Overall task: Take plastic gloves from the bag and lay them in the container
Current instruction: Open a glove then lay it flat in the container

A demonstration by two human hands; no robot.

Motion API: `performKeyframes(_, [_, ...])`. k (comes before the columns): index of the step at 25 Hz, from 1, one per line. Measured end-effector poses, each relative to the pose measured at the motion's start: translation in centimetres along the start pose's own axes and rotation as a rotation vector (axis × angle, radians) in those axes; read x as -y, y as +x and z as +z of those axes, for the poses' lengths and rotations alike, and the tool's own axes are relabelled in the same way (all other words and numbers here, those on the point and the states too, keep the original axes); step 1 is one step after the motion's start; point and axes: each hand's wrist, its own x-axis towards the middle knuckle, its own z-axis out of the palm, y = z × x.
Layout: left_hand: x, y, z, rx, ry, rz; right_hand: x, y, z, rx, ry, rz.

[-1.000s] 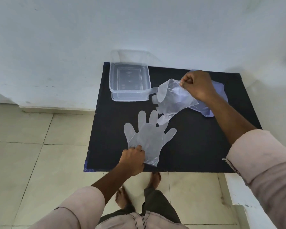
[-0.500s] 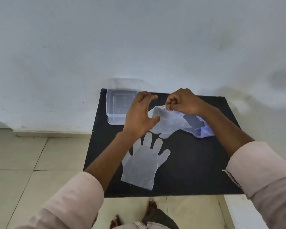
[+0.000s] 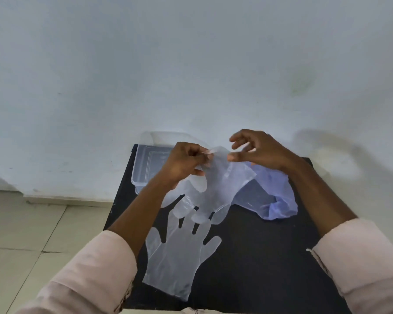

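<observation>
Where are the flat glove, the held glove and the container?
flat glove (image 3: 179, 257), head view, on its palm.
held glove (image 3: 218, 186), head view, on its hanging middle.
container (image 3: 137, 177), head view, on its left wall.

The black tabletop (image 3: 259, 257) lies bare along its right side and near right corner. A flat clear plastic glove (image 3: 179, 257) covers the near left part. The clear rectangular plastic container (image 3: 143, 168) fills the far left corner, the crumpled bluish plastic bag (image 3: 275, 196) the far right part.
</observation>
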Motion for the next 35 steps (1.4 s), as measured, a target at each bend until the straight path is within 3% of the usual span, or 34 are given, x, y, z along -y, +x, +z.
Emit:
performKeyframes(4, [-0.4, 0.9, 0.7, 0.002, -0.111, -0.049, -5.1, -1.1, 1.0, 0.107, 0.412, 0.171])
performKeyframes(11, [0.2, 2.2, 1.4, 0.029, -0.258, -0.144, -5.4, 0.3, 1.8, -0.168, 0.901, 0.180])
performKeyframes(16, [0.2, 2.3, 1.5, 0.030, -0.204, -0.154, -5.1, 1.1, 0.3, -0.148, 0.822, 0.118])
performKeyframes(22, [-0.9, 3.3, 2.4, -0.077, -0.128, -0.089, -5.0, 1.4, -1.0, -0.155, 0.677, 0.078])
performKeyframes(35, [-1.7, 4.0, 3.2, -0.084, -0.279, -0.004, -4.6, 1.8, -1.1, -0.295, 0.575, 0.025])
